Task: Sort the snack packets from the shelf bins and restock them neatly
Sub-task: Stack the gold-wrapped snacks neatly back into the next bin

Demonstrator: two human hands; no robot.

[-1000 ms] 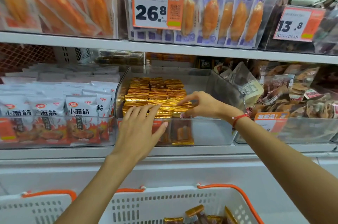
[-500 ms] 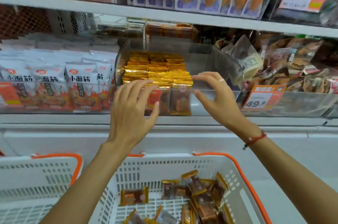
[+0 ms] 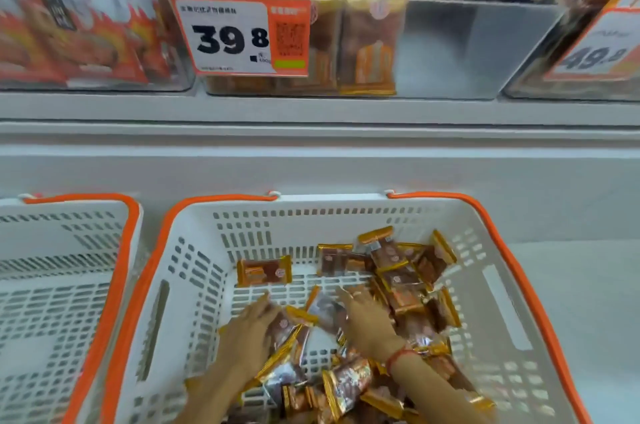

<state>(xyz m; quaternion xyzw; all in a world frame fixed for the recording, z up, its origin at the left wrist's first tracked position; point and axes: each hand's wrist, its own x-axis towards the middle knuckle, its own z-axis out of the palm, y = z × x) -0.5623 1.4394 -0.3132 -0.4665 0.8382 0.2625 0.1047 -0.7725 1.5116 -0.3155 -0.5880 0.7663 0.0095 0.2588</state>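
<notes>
Two white baskets with orange rims are seen below the shelf [image 3: 311, 108]: a right basket [image 3: 512, 312] holding the loose snack packets [image 3: 398, 278], and a left basket [image 3: 69, 285] at 9 o'clock from it, in which nothing can be made out; the two rims stand just beside each other. The packets – brown with gold ends – lie scattered from the centre toward 3 o'clock and 6 o'clock of the right basket; an exact count cannot be given, since they overlap and are blurred, but well over a dozen are visible; one single packet [image 3: 264, 271] lies apart at 11 o'clock of the heap.

Two hands are lowered into the right basket; the left hand [image 3: 247, 330] is laid on the packets with its fingers [image 3: 266, 302] nearly straight and close together, touching a packet at its 3 o'clock edge; whether anything is pinched cannot be told. The right hand [image 3: 370, 323], a red cord at its wrist, rests palm-down on the heap; its fingers [image 3: 346, 295] are slightly spread and point toward 11 o'clock – a grip cannot be confirmed.

On the shelf three clear bins are visible; the middle bin [image 3: 460, 45] holds upright gold packets in its left half; a price tag [image 3: 242, 35] reading 39.8 is fixed to its front; a second tag [image 3: 599, 49] is seen at 3 o'clock.
</notes>
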